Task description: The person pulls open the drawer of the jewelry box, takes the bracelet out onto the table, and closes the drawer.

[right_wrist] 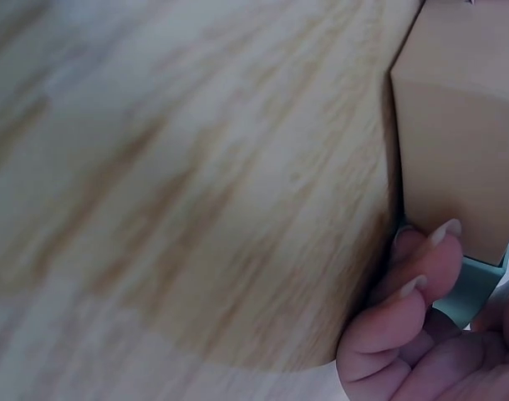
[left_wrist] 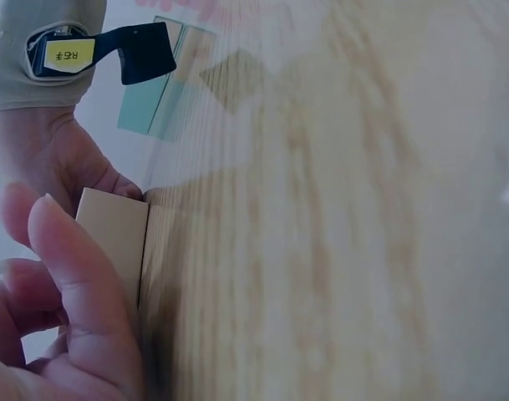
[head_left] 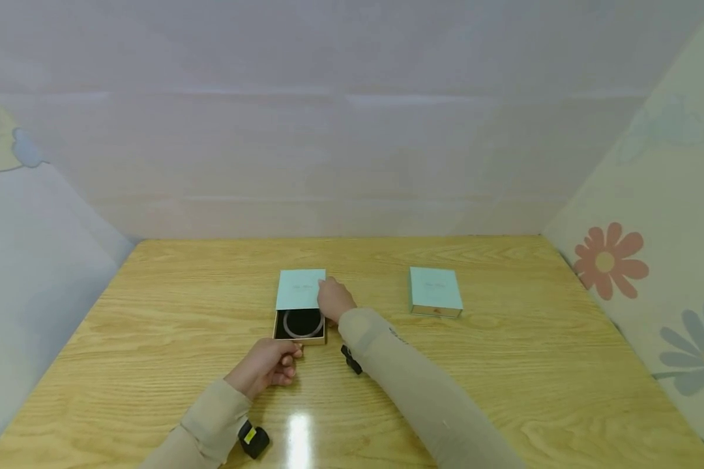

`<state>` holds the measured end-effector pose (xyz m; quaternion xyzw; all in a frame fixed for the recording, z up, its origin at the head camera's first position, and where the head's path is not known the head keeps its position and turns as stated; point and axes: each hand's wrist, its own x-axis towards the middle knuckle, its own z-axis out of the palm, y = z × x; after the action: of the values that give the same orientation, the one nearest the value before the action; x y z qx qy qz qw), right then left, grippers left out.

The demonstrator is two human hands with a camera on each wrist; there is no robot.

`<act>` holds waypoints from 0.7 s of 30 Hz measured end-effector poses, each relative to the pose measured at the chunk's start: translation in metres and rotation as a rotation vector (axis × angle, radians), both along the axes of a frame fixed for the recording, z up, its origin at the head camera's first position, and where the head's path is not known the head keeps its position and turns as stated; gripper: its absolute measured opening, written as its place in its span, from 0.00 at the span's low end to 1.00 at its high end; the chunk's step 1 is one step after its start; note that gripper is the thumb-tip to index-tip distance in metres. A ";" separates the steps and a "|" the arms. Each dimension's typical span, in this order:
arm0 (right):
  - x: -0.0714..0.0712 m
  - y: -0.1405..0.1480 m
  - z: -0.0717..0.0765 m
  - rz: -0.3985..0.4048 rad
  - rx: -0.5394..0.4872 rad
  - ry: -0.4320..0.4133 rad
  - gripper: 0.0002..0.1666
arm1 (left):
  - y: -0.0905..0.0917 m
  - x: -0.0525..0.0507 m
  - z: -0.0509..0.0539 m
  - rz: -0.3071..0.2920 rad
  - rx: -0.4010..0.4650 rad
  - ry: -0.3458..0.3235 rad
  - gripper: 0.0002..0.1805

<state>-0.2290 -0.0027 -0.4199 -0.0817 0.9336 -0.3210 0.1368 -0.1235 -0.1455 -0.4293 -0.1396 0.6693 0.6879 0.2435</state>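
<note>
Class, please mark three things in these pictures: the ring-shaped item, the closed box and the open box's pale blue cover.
Ring-shaped item (head_left: 302, 336): head view, lower part of its band.
Closed box (head_left: 435, 287): head view, middle of its top.
Pale blue cover (head_left: 299, 290): head view, its top face.

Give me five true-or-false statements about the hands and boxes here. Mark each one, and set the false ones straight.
1. A drawer is pulled partly out of its pale blue-green cover. True.
2. A ring lies inside the drawer. True.
3. The right hand holds the cover at its side. True.
4. Both hands are on the cover. False: the left hand is at the front of the drawer.
5. Both boxes stand open. False: the right-hand box, as the head view shows it, is closed.
</note>
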 end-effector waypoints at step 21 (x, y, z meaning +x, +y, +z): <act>0.000 -0.006 -0.005 -0.052 -0.016 -0.035 0.27 | -0.004 0.003 -0.002 -0.007 -0.015 -0.002 0.10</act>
<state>-0.2292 -0.0089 -0.4245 -0.0531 0.9302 -0.3333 0.1442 -0.1208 -0.1493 -0.4315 -0.1400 0.6747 0.6819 0.2455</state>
